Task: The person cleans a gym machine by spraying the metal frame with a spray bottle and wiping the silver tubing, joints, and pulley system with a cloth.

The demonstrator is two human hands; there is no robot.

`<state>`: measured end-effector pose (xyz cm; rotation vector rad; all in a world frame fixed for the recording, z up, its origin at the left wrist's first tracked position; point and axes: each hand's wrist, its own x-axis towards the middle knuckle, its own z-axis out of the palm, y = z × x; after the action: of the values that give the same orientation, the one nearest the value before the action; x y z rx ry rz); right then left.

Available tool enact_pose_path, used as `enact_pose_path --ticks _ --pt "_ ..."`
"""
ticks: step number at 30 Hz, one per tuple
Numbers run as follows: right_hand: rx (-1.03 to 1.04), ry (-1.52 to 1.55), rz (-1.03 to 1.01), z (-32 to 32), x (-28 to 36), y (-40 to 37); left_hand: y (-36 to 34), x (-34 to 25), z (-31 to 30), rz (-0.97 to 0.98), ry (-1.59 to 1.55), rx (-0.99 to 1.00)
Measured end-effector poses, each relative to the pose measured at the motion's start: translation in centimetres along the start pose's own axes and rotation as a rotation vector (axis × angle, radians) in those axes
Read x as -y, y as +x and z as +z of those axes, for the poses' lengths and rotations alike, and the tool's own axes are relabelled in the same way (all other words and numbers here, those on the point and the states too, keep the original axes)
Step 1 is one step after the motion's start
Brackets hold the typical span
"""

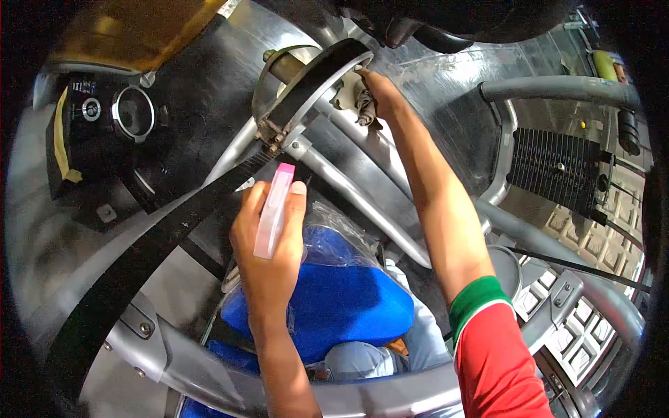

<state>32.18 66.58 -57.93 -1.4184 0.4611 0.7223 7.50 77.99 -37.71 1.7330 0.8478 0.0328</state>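
My left hand point(268, 226) is closed around a spray bottle point(274, 212), of which I see mainly the slim, whitish-pink head with a bright pink tip pointing forward. The rest of the bottle is hidden under the hand. Higher up, my right hand point(380, 92) holds a crumpled grey rag point(364, 106) against the side of a large wheel point(313, 83) with a black rim and silver edge. My right fingertips are partly behind the wheel's edge. A wide black strap point(160, 244) runs from the wheel down to the lower left.
A blue padded seat point(348, 299) with clear plastic wrap point(334, 233) lies below my hands. Grey frame tubes point(362, 195) cross behind them. A curved bar point(293, 393) passes close in front of me. At right stands a black weight stack point(557, 171).
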Motion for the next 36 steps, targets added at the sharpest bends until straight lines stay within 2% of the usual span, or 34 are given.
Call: enact_pose_path --ticks 2,3,6,8,10,12,14,15,16,18,19,24,26,28,30,31,34,35,36 --pt "-0.001 -0.123 0.091 -0.4 0.5 0.3 -0.1 0.1 0.2 0.041 0.042 -0.002" --pt "0.009 -0.21 0.061 -0.8 0.0 1.3 -0.3 -0.1 0.3 0.025 0.0 0.018" --pt "0.069 -0.099 -0.064 0.1 2.4 -3.9 -0.4 -0.6 0.5 0.001 -0.078 0.044" --pt "0.085 -0.107 -0.075 0.5 3.4 -5.5 -0.4 -0.6 0.5 -0.004 -0.065 0.049" --pt "-0.028 -0.313 -0.1 0.9 3.5 -6.0 -0.3 -0.3 0.4 0.017 -0.042 0.046" --pt "-0.026 -0.421 -0.134 0.1 1.4 -2.8 -0.3 -0.2 0.4 0.041 -0.017 0.044" --pt "-0.051 -0.69 -0.068 0.3 0.8 -1.7 -0.3 -0.3 0.5 0.031 -0.024 0.04" --pt "0.011 -0.473 0.039 0.6 0.9 -1.9 -0.3 -0.3 0.6 0.034 -0.023 0.039" --pt "0.011 -0.472 0.038 0.2 0.2 -0.3 -0.3 -0.3 0.6 0.027 -0.032 0.036" --pt "0.125 -0.681 0.168 0.3 -0.1 1.2 -0.4 -0.3 0.7 0.018 -0.042 0.035" --pt "0.212 -0.885 0.095 0.2 0.5 0.3 -0.4 -0.4 0.6 0.005 -0.044 0.042" --pt "0.188 -0.672 0.199 0.5 1.1 -0.8 -0.3 -0.6 0.5 0.009 -0.061 0.053" --pt "0.085 -0.543 0.05 0.4 1.4 -2.1 -0.3 -0.8 0.3 -0.008 -0.072 0.072" --pt "0.069 -0.495 0.044 0.7 2.4 -3.6 -0.3 -0.6 0.4 -0.008 -0.074 0.066" --pt "0.082 -0.532 -0.077 1.1 4.3 -7.1 -0.3 -0.6 0.3 -0.007 -0.078 0.057" --pt "0.056 -0.754 -0.181 0.8 3.7 -5.6 -0.2 -0.7 0.3 -0.005 -0.068 0.055" --pt "0.073 -0.792 -0.24 1.8 4.0 -9.8 -0.2 -0.6 0.4 0.015 -0.049 0.053" --pt "0.106 -0.833 -0.339 1.7 2.8 -9.4 -0.2 -0.5 0.5 0.031 -0.035 0.048" --pt "0.141 -0.802 -0.196 2.6 4.4 -12.6 -0.2 -0.6 0.5 0.033 -0.035 0.047"
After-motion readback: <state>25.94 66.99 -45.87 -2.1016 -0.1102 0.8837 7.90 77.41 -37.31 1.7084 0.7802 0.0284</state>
